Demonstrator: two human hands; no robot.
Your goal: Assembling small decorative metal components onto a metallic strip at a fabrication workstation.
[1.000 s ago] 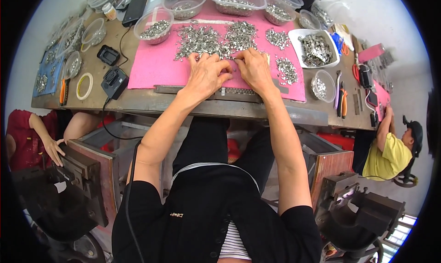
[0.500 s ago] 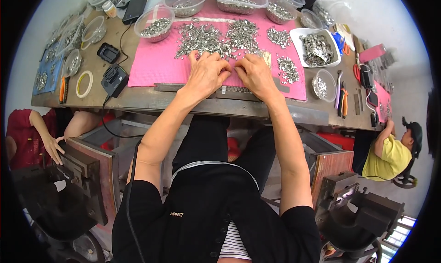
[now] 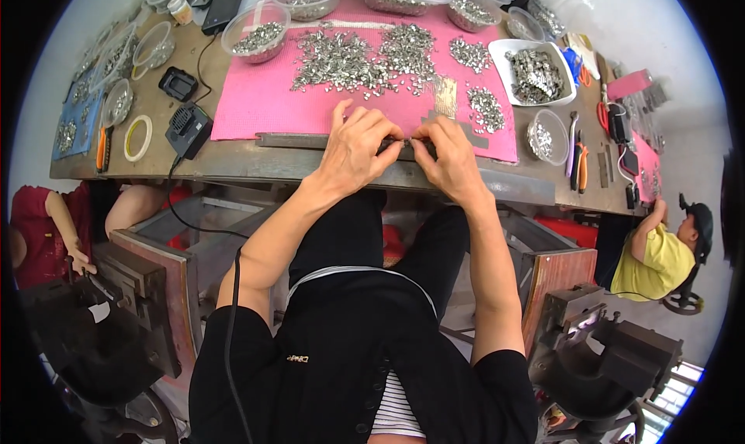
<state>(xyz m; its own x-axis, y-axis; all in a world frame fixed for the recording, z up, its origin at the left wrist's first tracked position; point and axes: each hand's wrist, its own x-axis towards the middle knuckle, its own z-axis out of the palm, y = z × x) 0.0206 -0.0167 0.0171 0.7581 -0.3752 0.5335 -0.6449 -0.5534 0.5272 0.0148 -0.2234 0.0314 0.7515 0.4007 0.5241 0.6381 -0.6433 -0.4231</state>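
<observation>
My left hand [image 3: 358, 148] and my right hand [image 3: 452, 158] meet at the near edge of a pink mat [image 3: 248, 107]. On each, thumb and fingertips are pinched together, close to a long dark metal bar [image 3: 291, 141] lying along that edge. Whatever is between the fingertips is too small and covered to make out. Just beyond my hands spreads a heap of small silvery metal pieces [image 3: 341, 60]. Two smaller piles, the upper one [image 3: 470, 55] and the lower one [image 3: 486, 110], lie to the right. Beside my right hand is a gold-coloured flat piece [image 3: 445, 96].
Clear plastic bowls [image 3: 258, 37] of metal pieces line the back, and a white tray [image 3: 537, 72] stands right. A black charger [image 3: 190, 130], tape roll [image 3: 139, 138] and orange-handled pliers [image 3: 580, 169] lie around. People sit at both sides, one in yellow [image 3: 654, 262]. Dark machines [image 3: 136, 308] flank me.
Both hands have drawn back toward me from the heap to the table's near edge. The gold-coloured piece shows more fully now. The person at left has shifted a hand.
</observation>
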